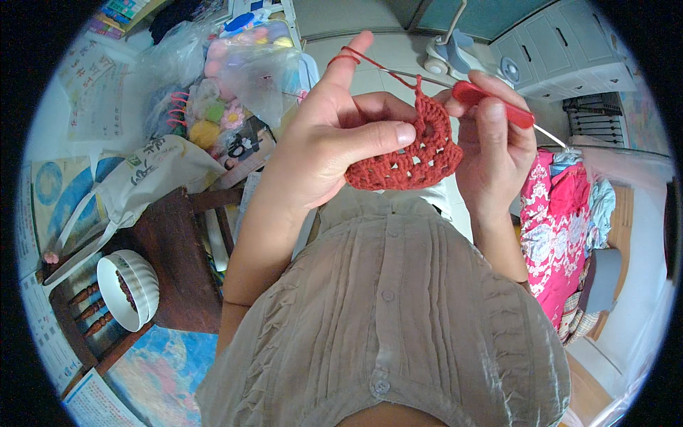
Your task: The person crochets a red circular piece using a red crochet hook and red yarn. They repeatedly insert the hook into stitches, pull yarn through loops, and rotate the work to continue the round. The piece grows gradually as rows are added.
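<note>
A dark red crocheted piece [421, 155] with open holes hangs in front of my chest. My left hand [341, 123] pinches its left side between thumb and fingers. Red yarn [392, 72] loops around my raised left index finger and runs down to a tall loop at the top of the piece. My right hand [496, 139] grips a crochet hook [496, 104] by its flat red handle. The hook's metal shaft points left, behind the loop, towards the yarn; whether its tip has caught the strand I cannot tell.
At left, a dark wooden chair [176, 267] bears a white bowl [140, 288] and a white cloth bag [155, 176]. Beyond lie plastic bags [267, 69] with coloured yarn balls. A child's ride-on toy [453, 56] stands ahead. At right is a bed with a pink patterned cover [549, 261].
</note>
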Tool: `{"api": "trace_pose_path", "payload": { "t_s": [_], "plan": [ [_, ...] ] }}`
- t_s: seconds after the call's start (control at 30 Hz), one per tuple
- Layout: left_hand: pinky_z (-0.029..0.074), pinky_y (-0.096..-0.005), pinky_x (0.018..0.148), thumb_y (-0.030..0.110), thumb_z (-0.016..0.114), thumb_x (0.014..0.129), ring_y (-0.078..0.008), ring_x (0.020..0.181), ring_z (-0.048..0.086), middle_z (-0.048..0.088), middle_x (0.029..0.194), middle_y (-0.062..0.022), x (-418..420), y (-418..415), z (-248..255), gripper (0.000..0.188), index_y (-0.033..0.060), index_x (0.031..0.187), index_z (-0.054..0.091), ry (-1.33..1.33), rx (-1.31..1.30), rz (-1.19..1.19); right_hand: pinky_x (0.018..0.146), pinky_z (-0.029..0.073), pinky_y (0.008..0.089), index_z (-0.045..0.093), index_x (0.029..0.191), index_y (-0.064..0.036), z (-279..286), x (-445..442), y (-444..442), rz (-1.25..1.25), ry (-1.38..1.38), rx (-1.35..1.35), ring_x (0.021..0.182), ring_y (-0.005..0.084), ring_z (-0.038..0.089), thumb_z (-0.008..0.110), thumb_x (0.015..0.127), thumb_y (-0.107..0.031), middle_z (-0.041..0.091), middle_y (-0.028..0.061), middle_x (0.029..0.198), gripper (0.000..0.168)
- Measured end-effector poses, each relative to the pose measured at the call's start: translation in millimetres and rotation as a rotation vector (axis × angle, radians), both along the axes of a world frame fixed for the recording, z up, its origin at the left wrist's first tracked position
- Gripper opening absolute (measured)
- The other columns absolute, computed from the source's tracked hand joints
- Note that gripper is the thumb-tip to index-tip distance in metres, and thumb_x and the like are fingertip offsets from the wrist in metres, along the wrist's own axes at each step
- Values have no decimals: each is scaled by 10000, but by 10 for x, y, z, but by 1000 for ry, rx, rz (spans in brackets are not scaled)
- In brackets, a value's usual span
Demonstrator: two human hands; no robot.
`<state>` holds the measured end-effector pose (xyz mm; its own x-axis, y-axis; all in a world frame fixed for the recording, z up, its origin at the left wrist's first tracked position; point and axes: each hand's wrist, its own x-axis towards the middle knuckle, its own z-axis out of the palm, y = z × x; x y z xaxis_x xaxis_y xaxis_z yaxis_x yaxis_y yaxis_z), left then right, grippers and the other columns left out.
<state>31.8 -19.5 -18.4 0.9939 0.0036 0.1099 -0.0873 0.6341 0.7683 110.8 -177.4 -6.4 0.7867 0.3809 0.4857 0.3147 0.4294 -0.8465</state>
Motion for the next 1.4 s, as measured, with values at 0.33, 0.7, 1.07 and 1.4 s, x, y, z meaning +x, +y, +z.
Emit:
{"api": "trace_pose_path", "payload": {
  "t_s": [0.33, 0.7, 1.07, 1.4],
  "plan": [
    [476, -315, 850, -19, 616, 807, -189, 898, 620, 621, 974, -165, -49, -11, 92, 881, -12, 1437, 0, 63, -63, 16, 762, 494, 272, 639, 1034, 18, 64, 33, -50, 143, 56, -104, 835, 145, 617, 614, 884, -121, 664, 93, 965, 206],
    [500, -296, 786, -46, 604, 798, -196, 900, 622, 611, 1000, -196, -124, 80, 215, 906, 24, 1448, -23, 72, 144, -55, 700, 487, 254, 618, 993, -14, 177, 204, -102, 331, 257, -330, 803, 97, 592, 550, 933, -215, 648, 42, 934, 220],
    [506, -251, 652, -66, 568, 800, -154, 855, 615, 605, 971, -139, -191, 72, 209, 880, 83, 1469, 16, 127, 221, -12, 710, 502, 261, 599, 1037, -28, 88, 241, -134, 377, 369, -283, 809, 112, 610, 531, 941, -191, 650, 60, 940, 201],
    [473, -236, 697, -69, 554, 803, -116, 786, 579, 598, 913, -104, -184, 116, 121, 873, 79, 1466, 6, 138, 281, 8, 722, 507, 262, 582, 1016, -25, 45, 302, -163, 520, 488, -281, 850, 155, 647, 494, 958, -225, 659, 129, 987, 226]
  ]
}}
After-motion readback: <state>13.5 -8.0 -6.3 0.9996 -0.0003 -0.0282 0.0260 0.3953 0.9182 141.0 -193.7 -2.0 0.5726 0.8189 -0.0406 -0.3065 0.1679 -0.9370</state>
